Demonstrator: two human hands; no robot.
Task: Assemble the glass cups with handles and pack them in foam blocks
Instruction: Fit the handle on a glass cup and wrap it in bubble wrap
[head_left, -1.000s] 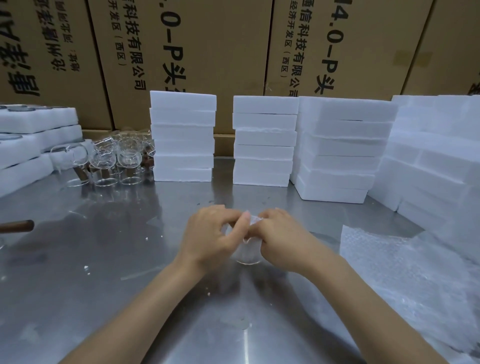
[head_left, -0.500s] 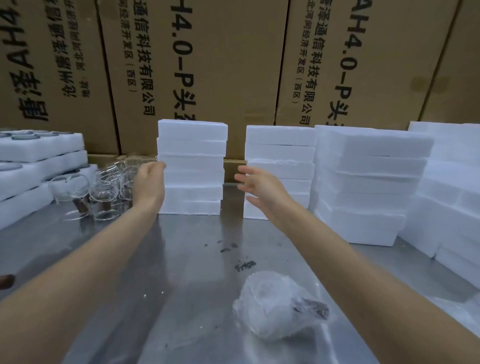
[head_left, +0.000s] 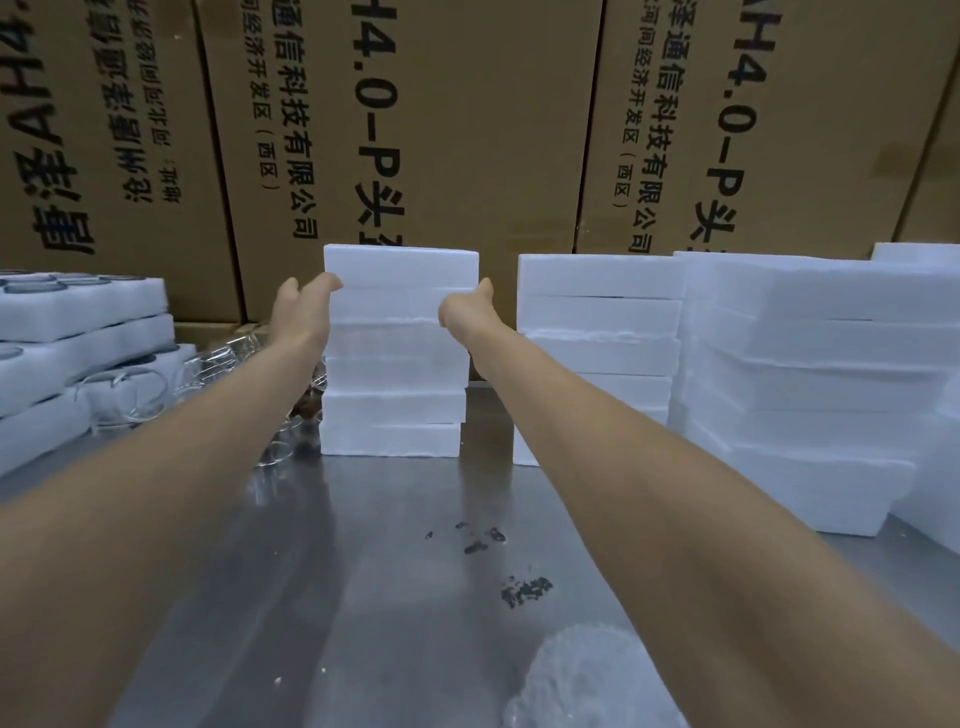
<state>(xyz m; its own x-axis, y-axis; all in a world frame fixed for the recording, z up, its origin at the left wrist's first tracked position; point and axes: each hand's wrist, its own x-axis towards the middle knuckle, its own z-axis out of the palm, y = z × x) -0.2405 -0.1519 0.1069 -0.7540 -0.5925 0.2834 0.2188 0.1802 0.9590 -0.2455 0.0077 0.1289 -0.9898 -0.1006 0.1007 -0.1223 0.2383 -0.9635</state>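
A stack of white foam blocks (head_left: 400, 364) stands at the middle back of the steel table (head_left: 395, 597). My left hand (head_left: 304, 309) touches the left side of its upper blocks, and my right hand (head_left: 465, 309) touches the right side, thumb raised. The fingers look straight, and their tips are partly hidden by the foam. A cup wrapped in bubble wrap (head_left: 587, 680) lies alone on the table near the front edge, below my right forearm. Bare glass cups (head_left: 130, 395) stand at the left, partly hidden behind my left arm.
More foam stacks (head_left: 597, 317) (head_left: 810, 364) stand to the right. Foam trays holding cups (head_left: 78, 306) are piled at the far left. Cardboard boxes (head_left: 467, 130) form a wall behind. Dark crumbs (head_left: 524, 590) lie on the table.
Both hands let go of the wrapped cup, left it on the table and reached forward and up to the sides of the middle foam stack.
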